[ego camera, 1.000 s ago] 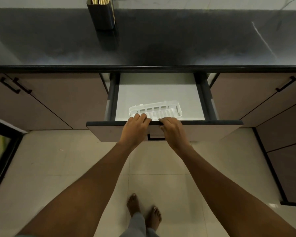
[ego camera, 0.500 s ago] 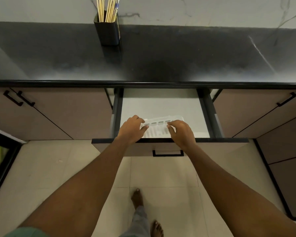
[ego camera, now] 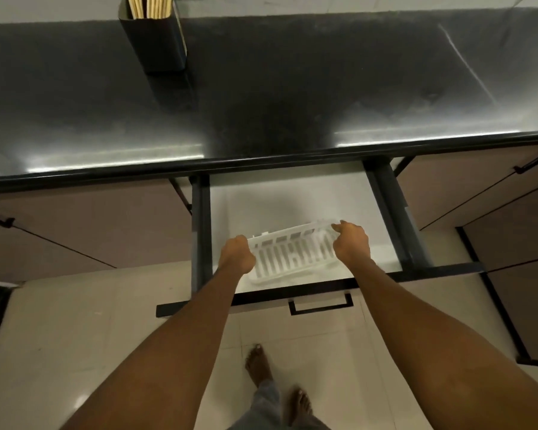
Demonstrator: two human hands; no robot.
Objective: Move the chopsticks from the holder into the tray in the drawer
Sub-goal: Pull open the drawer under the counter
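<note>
The white slatted plastic tray (ego camera: 288, 254) is gripped at each end by the left hand (ego camera: 236, 254) and right hand (ego camera: 351, 243) inside the open drawer (ego camera: 292, 197); light, stiff wooden chopsticks (ego camera: 149, 6), best pinched mid-shaft, are kept upright in the black holder (ego camera: 156, 41) on the counter (ego camera: 292, 88)

Dim indoor lighting. Two bright glare bands lie along the front edge of the glossy black stone worktop (ego camera: 292, 97). Overall image soft, slightly blurred; wide-angle distortion bends that edge.

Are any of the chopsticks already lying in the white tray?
No, the tray shows only bare slots, and the chopsticks stand in the holder.
</note>
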